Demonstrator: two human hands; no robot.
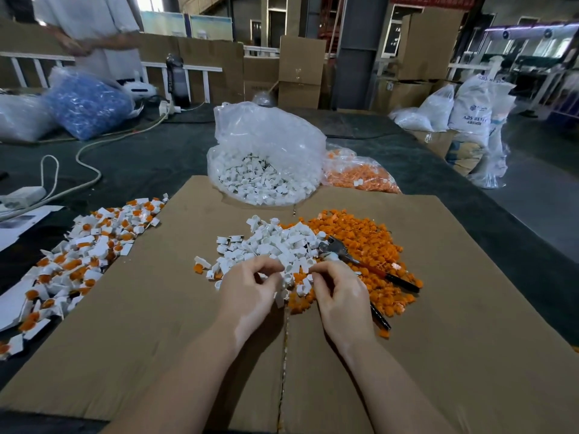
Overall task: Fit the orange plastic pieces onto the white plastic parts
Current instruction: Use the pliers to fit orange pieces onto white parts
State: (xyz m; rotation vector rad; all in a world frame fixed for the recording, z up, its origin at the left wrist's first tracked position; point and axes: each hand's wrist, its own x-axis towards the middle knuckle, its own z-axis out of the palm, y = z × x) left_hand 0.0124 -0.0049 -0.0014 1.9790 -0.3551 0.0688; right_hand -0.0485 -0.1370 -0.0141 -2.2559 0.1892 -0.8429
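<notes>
Left hand: your left hand (247, 292) sits at the near edge of the white parts, fingers curled, tips pinching something small and white; which piece, you cannot tell.
Right hand: your right hand (340, 291) is just beside the left, fingers curled, tips pinched on a small piece where white meets orange; its colour is too small to tell.
White parts: a loose heap of white parts (275, 245) lies on the cardboard right ahead of your hands, touching the orange heap on its right.
Orange pieces: the orange pieces (360, 239) spread to the right of the white heap, some reaching under your right hand.
Pliers: pliers (332, 250) lie across the orange heap, metal head at the white parts, dark handles pointing toward you on the right.
Done pile: fitted white-and-orange units (91, 245) lie in a long strip at the left, partly off the cardboard.
Bags: an open clear bag of white parts (266, 151) stands beyond the heaps; a bag of orange pieces (360, 175) lies just to its right.
Cardboard: a flat brown sheet (156, 339) covers the dark worktop (141, 161).
Far left: a bag of blue parts (87, 104), with a person in white (94, 26) standing behind it.
</notes>
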